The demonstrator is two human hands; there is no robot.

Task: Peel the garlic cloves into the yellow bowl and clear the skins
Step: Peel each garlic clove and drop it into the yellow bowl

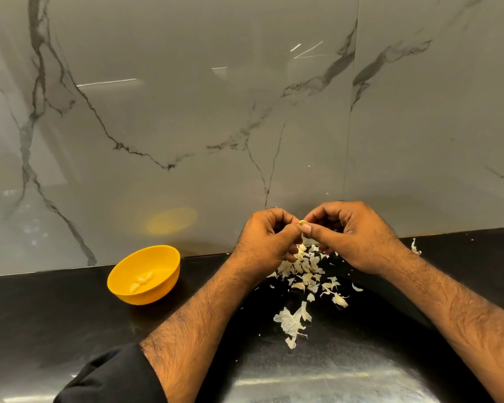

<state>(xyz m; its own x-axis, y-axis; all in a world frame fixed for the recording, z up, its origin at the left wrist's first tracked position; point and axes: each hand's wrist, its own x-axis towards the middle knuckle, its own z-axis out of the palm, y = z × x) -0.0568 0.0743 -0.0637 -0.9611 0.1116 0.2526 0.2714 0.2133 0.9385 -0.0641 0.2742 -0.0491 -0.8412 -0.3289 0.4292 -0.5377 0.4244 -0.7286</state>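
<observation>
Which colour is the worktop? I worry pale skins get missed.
Black and glossy worktop; the pale skins stand out clearly in the head view.

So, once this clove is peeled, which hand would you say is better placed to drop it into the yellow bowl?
Probably the left hand: the yellow bowl sits on its side of the counter, while the right hand would have to cross over.

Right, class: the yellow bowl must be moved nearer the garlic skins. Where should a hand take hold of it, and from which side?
Probably pinch the yellow bowl by its near-right rim, thumb outside, fingers just inside. The wall is smooth and rounded with no handle, and the left hand works on that side. Keep it level: peeled cloves lie loose inside.
</observation>
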